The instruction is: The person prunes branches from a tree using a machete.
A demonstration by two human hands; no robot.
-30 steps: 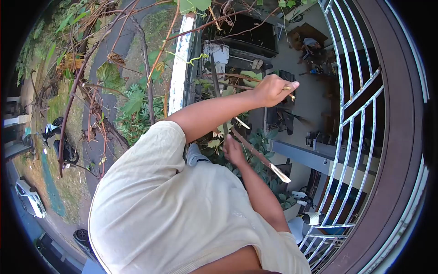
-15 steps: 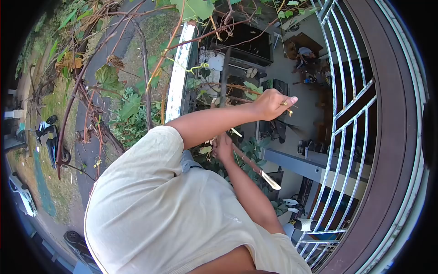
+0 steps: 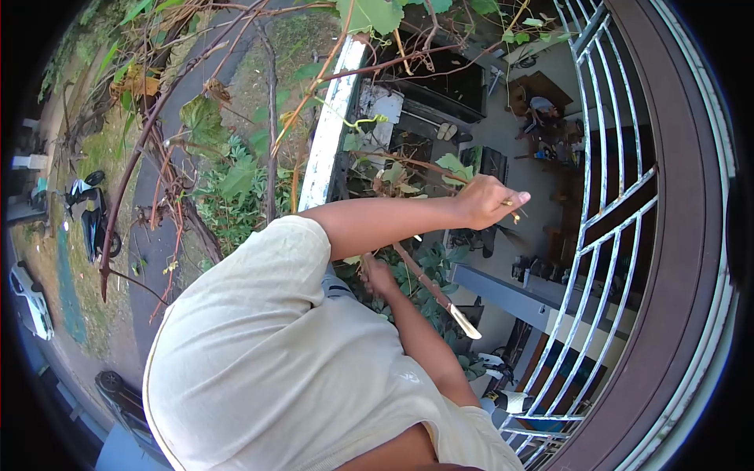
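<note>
My left hand (image 3: 491,202) is closed in a fist at the end of my outstretched left arm. Short thin twigs (image 3: 514,210) poke out between its thumb and fingers. Lower down, my right hand (image 3: 380,277) is just under my left forearm, partly hidden by it. Its fingers are curled, and I cannot tell what they hold. Beside it a brown branch (image 3: 428,284) slants down to the right, ending in a long pale cut face. Leaves and dry stems show around both hands.
Tangled vines (image 3: 145,149) hang at left and overhead. A white, peeling beam (image 3: 330,129) runs upward near my left arm. At right stands a white metal grille (image 3: 601,216). Far below are a motorcycle (image 3: 90,216) and sandals (image 3: 446,131).
In view, my left hand sits lower and farther right, still closed on the twigs. My right hand has shifted down, away from the branch. A dark stick above my left forearm no longer shows.
</note>
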